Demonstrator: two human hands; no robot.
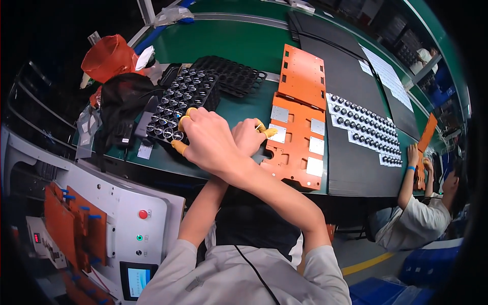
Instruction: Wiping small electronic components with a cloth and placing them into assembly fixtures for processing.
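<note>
Hands crossed: right hand (203, 140) on parts tray (178, 104), left hand (249, 136) by orange fixture (300, 147)

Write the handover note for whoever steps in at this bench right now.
Arms are crossed. Right hand, yellow finger cots on, rests on the near edge of the black tray of small round parts. Left hand is at the left edge of the near orange fixture plate; whether it holds a part is hidden. Done: the plate's pockets hold silver squares. Left: many parts remain in the tray. A second orange plate lies behind.
</note>
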